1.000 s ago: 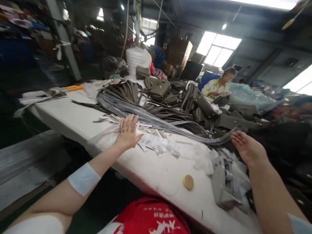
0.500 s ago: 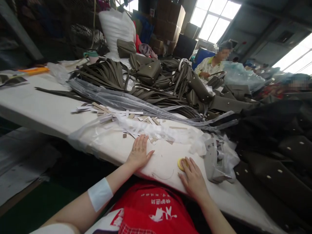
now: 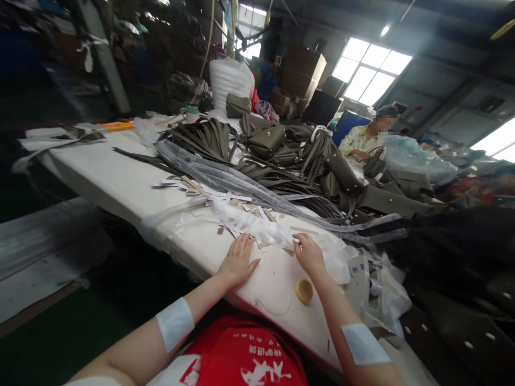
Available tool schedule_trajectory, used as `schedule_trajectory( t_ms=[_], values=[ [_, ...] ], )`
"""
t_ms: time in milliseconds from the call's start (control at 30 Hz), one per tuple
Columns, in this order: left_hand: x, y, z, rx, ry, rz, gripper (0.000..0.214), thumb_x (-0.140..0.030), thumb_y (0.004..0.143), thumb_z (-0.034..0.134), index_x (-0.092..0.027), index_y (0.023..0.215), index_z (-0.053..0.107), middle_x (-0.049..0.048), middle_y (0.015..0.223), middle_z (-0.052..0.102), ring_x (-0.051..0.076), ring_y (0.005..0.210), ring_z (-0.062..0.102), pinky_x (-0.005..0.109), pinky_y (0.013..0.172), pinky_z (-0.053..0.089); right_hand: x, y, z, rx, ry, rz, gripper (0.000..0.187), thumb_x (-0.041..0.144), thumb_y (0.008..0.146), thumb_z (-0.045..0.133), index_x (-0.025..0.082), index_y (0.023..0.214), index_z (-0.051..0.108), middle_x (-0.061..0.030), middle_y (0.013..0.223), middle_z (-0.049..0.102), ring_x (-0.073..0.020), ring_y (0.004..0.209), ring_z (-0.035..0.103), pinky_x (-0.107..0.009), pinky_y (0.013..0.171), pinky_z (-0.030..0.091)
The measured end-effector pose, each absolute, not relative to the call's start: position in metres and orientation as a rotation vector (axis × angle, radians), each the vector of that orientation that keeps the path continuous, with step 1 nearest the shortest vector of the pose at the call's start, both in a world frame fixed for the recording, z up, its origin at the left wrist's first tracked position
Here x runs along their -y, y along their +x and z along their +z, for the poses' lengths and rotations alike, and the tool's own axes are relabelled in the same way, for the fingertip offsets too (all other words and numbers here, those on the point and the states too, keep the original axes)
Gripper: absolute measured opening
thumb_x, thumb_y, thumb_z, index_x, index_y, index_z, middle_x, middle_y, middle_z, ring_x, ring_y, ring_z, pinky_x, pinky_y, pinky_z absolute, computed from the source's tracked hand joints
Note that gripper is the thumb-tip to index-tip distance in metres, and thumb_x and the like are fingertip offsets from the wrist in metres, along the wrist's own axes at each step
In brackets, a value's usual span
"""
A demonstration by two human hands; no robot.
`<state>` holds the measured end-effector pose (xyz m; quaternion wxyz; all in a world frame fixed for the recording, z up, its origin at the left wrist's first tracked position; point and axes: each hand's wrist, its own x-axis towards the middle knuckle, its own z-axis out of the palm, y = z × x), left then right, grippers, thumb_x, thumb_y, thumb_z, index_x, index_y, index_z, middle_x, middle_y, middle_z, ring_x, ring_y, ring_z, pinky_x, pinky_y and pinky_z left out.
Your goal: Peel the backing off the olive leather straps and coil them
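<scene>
My left hand [image 3: 238,261] lies flat on the white tabletop, its fingers stretched towards a heap of cut strips and a crumpled clear plastic sheet [image 3: 251,219]. To its right, my right hand [image 3: 309,254] has its fingers curled in towards the thumb at the right part of that sheet. Whatever is between those fingertips, if anything, is too small to make out. A round yellow tape roll [image 3: 304,290] lies on the table beside my right wrist, touched by neither hand. Brown and white cut strips [image 3: 267,214] are scattered behind the sheet.
Dark olive straps [image 3: 201,136] and bags [image 3: 265,140] are piled across the table's back. A clear plastic bag with grey-white contents [image 3: 358,281] stands to the right, by dark material [image 3: 454,316]. A co-worker [image 3: 364,139] sits beyond the pile. An orange-handled tool [image 3: 115,126] lies far left.
My right hand has left the yellow tape roll and moved forward to the plastic sheet, fingers now curled. My left hand stays flat on the table. The view has shifted.
</scene>
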<state>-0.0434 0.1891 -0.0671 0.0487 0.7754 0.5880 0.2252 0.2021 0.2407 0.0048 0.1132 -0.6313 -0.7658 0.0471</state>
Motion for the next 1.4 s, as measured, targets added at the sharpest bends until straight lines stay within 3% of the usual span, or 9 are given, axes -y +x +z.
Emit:
schedule_trajectory(
  t_ms=[100, 200, 467, 600, 933, 1133, 1233, 1400],
  values=[
    [-0.186, -0.044, -0.062, -1.773, 2.366, 0.657, 0.058, -0.041, 0.086, 0.055, -0.011, 0.134, 0.046, 0.0171, 0.147, 0.040, 0.030, 0.141, 0.029, 0.046, 0.117, 0.025, -0.267, 0.182, -0.016, 2.292, -1.875, 0.080, 0.042, 0.010, 0.084, 0.050, 0.012, 0.124, 0.060, -0.0157, 0.137, 0.053, -0.0257, 0.123, 0.052, -0.033, 0.101, 0.039],
    [-0.185, -0.045, -0.059, -1.762, 2.341, 0.642, 0.057, -0.041, 0.086, 0.056, -0.012, 0.133, 0.047, 0.0164, 0.149, 0.038, 0.030, 0.142, 0.027, 0.044, 0.118, 0.022, -0.281, 0.173, -0.030, 2.365, -1.884, 0.054, 0.042, 0.006, 0.082, 0.050, 0.010, 0.122, 0.062, -0.0186, 0.138, 0.051, -0.0277, 0.126, 0.047, -0.035, 0.104, 0.034],
    [-0.184, -0.045, -0.060, -1.733, 2.275, 0.620, 0.055, -0.043, 0.087, 0.054, -0.012, 0.132, 0.050, 0.0162, 0.151, 0.034, 0.030, 0.143, 0.023, 0.044, 0.119, 0.019, -0.297, 0.175, -0.032, 2.496, -1.854, 0.053, 0.026, 0.025, 0.088, 0.054, 0.014, 0.104, 0.071, -0.0138, 0.118, 0.065, -0.0249, 0.113, 0.055, -0.031, 0.100, 0.034],
    [-0.185, -0.045, -0.061, -1.739, 2.257, 0.644, 0.053, -0.042, 0.087, 0.054, -0.013, 0.131, 0.050, 0.0159, 0.151, 0.034, 0.030, 0.143, 0.025, 0.044, 0.119, 0.020, -0.298, 0.175, -0.029, 2.507, -1.817, 0.061, 0.019, 0.019, 0.086, 0.054, 0.015, 0.092, 0.072, -0.0127, 0.105, 0.069, -0.0236, 0.104, 0.058, -0.030, 0.093, 0.036],
    [-0.183, -0.047, -0.059, -1.737, 2.231, 0.660, 0.050, -0.041, 0.086, 0.056, -0.014, 0.129, 0.053, 0.0151, 0.150, 0.037, 0.030, 0.143, 0.025, 0.045, 0.118, 0.022, -0.299, 0.175, -0.020, 2.247, -1.821, 0.104, 0.009, 0.016, 0.078, 0.052, 0.019, 0.085, 0.055, -0.0056, 0.078, 0.065, -0.0211, 0.077, 0.059, -0.028, 0.068, 0.036],
    [-0.183, -0.045, -0.062, -1.759, 2.237, 0.668, 0.056, -0.036, 0.082, 0.059, -0.014, 0.132, 0.047, 0.0162, 0.152, 0.034, 0.030, 0.144, 0.024, 0.046, 0.118, 0.023, -0.299, 0.180, 0.002, 2.113, -1.721, 0.173, 0.007, 0.020, 0.073, 0.048, 0.021, 0.080, 0.048, -0.0030, 0.076, 0.062, -0.0205, 0.072, 0.057, -0.028, 0.065, 0.039],
    [-0.181, -0.044, -0.064, -1.790, 2.238, 0.766, 0.067, -0.035, 0.082, 0.059, -0.013, 0.141, 0.035, 0.0170, 0.154, 0.030, 0.030, 0.145, 0.021, 0.047, 0.117, 0.025, -0.293, 0.182, 0.014, 2.088, -1.648, 0.232, 0.014, 0.022, 0.073, 0.046, 0.021, 0.086, 0.051, -0.0028, 0.077, 0.063, -0.0205, 0.070, 0.058, -0.028, 0.065, 0.042],
    [-0.180, -0.046, -0.062, -1.891, 2.217, 1.104, 0.075, -0.031, 0.084, 0.057, -0.013, 0.146, 0.020, 0.0211, 0.155, 0.022, 0.033, 0.146, 0.015, 0.053, 0.115, 0.024, -0.275, 0.179, 0.028, 2.151, -1.545, 0.325, 0.048, 0.017, 0.069, 0.049, 0.020, 0.116, 0.056, -0.0055, 0.095, 0.068, -0.0222, 0.084, 0.062, -0.030, 0.076, 0.047]
  ],
)
